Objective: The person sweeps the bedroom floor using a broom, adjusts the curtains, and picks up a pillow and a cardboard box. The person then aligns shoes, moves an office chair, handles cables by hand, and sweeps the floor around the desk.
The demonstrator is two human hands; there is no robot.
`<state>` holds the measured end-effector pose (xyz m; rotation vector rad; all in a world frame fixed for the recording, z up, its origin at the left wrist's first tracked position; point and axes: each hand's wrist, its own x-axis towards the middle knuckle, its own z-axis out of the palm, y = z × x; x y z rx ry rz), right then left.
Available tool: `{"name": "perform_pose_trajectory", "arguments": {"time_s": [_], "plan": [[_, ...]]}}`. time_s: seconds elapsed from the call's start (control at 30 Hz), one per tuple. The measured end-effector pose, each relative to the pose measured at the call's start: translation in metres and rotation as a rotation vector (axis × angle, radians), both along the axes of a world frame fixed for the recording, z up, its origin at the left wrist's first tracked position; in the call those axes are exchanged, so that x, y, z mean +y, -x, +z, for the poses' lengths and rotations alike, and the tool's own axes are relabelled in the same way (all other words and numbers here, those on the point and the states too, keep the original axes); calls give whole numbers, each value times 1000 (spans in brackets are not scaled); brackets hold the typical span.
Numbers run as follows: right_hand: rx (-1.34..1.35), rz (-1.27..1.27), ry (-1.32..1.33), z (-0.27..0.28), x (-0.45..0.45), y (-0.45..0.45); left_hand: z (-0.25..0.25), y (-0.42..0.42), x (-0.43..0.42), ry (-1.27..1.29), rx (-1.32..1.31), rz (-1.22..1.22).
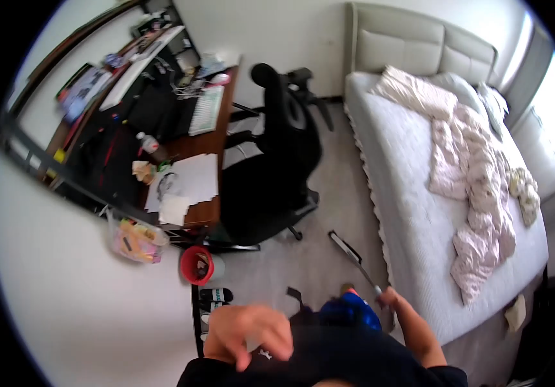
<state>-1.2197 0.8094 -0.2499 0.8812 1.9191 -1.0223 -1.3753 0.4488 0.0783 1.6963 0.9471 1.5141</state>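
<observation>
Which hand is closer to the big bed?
Right. The right hand, gripping a long handle, is beside the bed; the left hand is raised farther left, away from it.

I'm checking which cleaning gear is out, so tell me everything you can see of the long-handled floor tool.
The long-handled floor tool has a slim greyish handle, lighter near the grip, and a long, narrow head with a pale strip and dark edging. Its material and underside can't be made out. The right hand grips the handle, which slants away from the person toward the head. The head appears to rest on the grey floor between the black chair and the bed.
</observation>
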Motion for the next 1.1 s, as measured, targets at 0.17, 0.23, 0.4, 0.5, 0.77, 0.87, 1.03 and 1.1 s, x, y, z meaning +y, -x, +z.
{"name": "perform_pose_trajectory", "arguments": {"time_s": [0.17,0.23,0.4,0.5,0.77,0.87,1.03,1.1], "plan": [[-7,-434,341,18,88,27,62,36,129,-187,128,-377],[-4,-525,429,34,117,44,62,59,162,-181,122,-484],[54,-618,507,65,179,108,58,141,208,-135,-46,-374],[76,-668,542,75,204,162,54,204,232,-68,71,-461],[99,-804,673,95,218,298,85,381,276,-41,240,-393],[97,-620,549,73,243,369,81,432,287,7,247,-262],[26,-405,546,75,287,539,70,492,295,20,305,14],[-34,-314,600,69,313,608,74,514,304,51,272,153]]}}
